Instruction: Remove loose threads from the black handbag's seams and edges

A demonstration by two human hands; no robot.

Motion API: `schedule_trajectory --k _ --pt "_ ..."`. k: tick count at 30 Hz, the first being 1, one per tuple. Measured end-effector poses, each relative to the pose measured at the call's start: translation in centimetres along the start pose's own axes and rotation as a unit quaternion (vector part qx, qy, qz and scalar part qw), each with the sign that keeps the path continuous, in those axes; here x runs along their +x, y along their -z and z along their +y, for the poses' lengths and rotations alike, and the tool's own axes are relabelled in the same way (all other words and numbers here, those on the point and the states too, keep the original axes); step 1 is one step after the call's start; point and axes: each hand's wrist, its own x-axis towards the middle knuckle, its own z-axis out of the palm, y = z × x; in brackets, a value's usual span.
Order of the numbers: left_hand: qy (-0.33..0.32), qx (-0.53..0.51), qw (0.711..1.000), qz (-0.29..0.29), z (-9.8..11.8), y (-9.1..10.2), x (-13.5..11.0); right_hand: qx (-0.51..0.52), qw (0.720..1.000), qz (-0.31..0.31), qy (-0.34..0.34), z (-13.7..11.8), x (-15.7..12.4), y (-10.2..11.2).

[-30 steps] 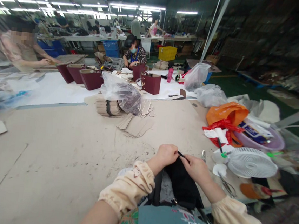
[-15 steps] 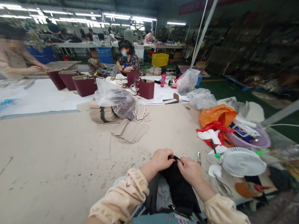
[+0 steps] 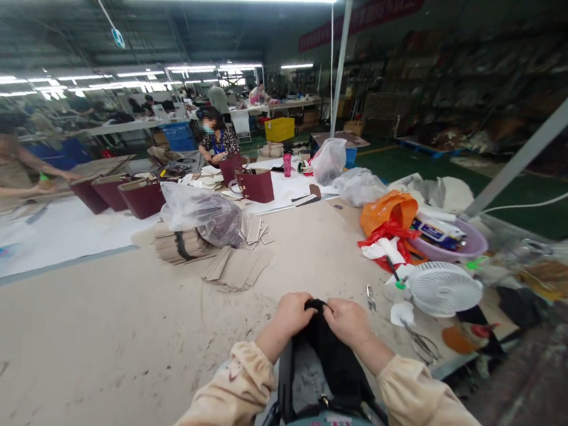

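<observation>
A black bag piece [image 3: 337, 365] stands between my forearms at the near edge of the worktable [image 3: 104, 309]. My left hand [image 3: 290, 317] and my right hand [image 3: 348, 321] are both closed on its top edge, thumbs nearly touching. A black strap with a metal ring hangs down its left side toward my lap. Both sleeves are pale peach.
A white fan [image 3: 441, 288], small scissors [image 3: 370, 296] and orange and red plastic bags [image 3: 389, 216] lie to the right. Cardboard pieces [image 3: 239, 265] and a clear bag [image 3: 204, 212] sit mid-table. Dark red bags [image 3: 139, 196] and other people are at the far end.
My hands have drawn closer together on the black piece's top edge. The camera has tilted up and turned, so the hands sit lower in view.
</observation>
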Motion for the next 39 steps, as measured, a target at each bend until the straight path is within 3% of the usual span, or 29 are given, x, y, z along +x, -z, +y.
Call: schedule_trajectory --k 16,39 --pt "0.012 0.050 0.998 -0.024 0.7 0.6 -0.3 0.089 0.994 -0.010 0.066 0.5 -1.1 1.3" --pt "0.006 0.055 0.998 -0.005 0.4 -0.1 -0.1 0.038 0.998 0.000 0.058 0.6 0.3 -0.1"
